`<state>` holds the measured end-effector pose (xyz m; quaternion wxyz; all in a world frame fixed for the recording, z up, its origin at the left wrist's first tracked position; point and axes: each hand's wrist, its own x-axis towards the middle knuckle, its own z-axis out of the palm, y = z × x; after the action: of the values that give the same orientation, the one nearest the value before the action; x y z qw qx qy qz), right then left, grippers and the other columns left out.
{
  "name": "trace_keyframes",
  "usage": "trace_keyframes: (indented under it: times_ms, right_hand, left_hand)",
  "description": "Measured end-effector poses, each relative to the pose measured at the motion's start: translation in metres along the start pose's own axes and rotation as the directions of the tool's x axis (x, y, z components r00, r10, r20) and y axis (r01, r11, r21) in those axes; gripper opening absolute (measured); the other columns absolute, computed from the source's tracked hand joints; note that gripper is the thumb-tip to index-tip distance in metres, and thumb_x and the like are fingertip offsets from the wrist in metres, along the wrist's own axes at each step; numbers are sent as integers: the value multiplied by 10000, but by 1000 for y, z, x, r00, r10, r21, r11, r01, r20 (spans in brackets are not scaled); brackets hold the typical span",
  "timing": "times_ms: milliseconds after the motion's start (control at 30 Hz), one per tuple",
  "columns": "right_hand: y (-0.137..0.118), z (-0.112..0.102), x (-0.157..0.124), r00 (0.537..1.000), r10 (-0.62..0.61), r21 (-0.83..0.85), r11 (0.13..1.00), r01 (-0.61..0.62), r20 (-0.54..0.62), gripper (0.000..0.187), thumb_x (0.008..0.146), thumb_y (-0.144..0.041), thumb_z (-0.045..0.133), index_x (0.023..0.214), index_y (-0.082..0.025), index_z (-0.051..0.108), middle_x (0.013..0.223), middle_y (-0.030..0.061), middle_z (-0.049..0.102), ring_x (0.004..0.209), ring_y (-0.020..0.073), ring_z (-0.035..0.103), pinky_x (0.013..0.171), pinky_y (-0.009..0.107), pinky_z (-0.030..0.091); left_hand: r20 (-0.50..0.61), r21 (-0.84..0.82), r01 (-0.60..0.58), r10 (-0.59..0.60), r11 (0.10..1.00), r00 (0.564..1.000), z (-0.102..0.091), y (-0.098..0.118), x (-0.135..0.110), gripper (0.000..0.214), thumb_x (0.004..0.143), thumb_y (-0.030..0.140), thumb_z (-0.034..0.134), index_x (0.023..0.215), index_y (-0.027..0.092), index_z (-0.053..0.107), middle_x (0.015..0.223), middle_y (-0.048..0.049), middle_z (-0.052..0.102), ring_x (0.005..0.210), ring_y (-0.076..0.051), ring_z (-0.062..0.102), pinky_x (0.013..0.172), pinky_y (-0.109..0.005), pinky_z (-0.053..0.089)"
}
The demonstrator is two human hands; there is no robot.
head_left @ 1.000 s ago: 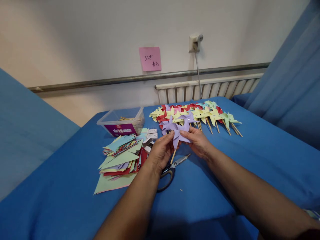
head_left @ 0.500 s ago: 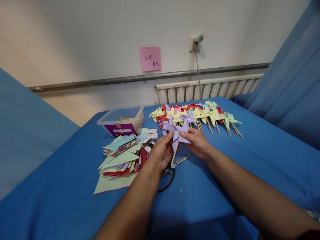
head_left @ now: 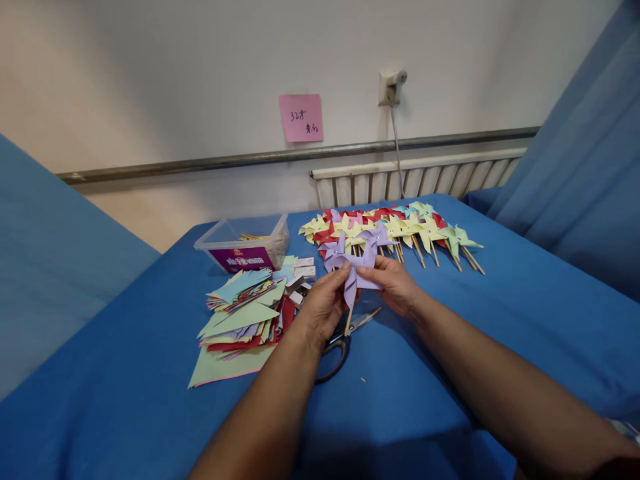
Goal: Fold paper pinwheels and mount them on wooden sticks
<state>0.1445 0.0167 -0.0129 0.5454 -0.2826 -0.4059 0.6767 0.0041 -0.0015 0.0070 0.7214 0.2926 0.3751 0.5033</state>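
Note:
Between both hands is a purple paper pinwheel on a thin wooden stick that points down toward me. My left hand grips its left side, thumb on the paper near the centre. From the right, my right hand pinches another blade between thumb and fingers. The fingers behind the paper are mostly hidden. Below the stick lies a pair of scissors with dark handles, blades toward the upper right, partly covered by my left hand and forearm. Just beyond, finished pinwheels in several colours lie in rows, sticks toward me.
To the left, stacks of coloured paper lie on the blue tablecloth. Behind them stands a clear plastic box holding wooden sticks. Small white boxes sit beside the paper. A radiator and rail run along the wall.
Both thumbs have shifted slightly on the purple pinwheel, and its lower blade and stick have tilted a little. Everything else on the table stays where it was.

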Motion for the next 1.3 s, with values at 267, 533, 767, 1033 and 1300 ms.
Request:
trace_keyframes:
  times_ms: [267, 533, 767, 1033, 1300]
  right_hand:
    - [1, 1, -3, 998, 5, -62, 998, -1, 62, 384, 634, -367, 820, 961, -202, 706, 950, 32, 734, 794, 172, 667, 780, 318, 499]
    - [6, -5, 3, 995, -103, -114, 988, 101, -12, 451, 790, -554, 637, 1065, -197, 634, 968, 63, 693, 827, 180, 644, 782, 331, 495]
    - [8, 8, -11, 873, -471, -605, 662, 442, 123, 707, 601, -372, 846, 1215, -257, 516, 1186, 87, 607, 1020, 248, 591, 921, 415, 458]
    - [5, 5, -9, 836, -535, -693, 557, 459, 124, 395, 679, -367, 786, 1014, -266, 603, 943, 35, 666, 859, 218, 613, 802, 376, 481]
    - [9, 7, -6, 864, -504, -640, 662, 391, 7, 347, 660, -363, 794, 938, -253, 617, 884, 19, 658, 786, 195, 616, 732, 343, 488]
  left_hand:
    - [21, 43, -27, 26, 999, 999, 1, -1, 0, 211, 655, 189, 805, 792, 68, 699, 664, -75, 692, 529, -130, 606, 593, -255, 508]
    - [-103, -25, -14, 12, 1000, 995, 0, 5, 0, 196, 648, 123, 777, 826, 92, 702, 671, -48, 700, 519, -127, 607, 491, -228, 478]
    - [-133, -180, -97, 74, 979, 988, 3, 10, 0, 227, 707, 48, 677, 921, 122, 693, 855, -56, 734, 672, -141, 676, 614, -212, 547]
    - [-42, -192, -38, 30, 981, 999, 2, 6, -1, 241, 729, 69, 687, 969, 91, 694, 914, -85, 730, 736, -146, 680, 675, -217, 553]
    - [-12, -201, -24, 22, 979, 1000, 2, 2, -1, 169, 745, 83, 683, 913, 91, 703, 836, -72, 725, 664, -125, 661, 659, -211, 540]
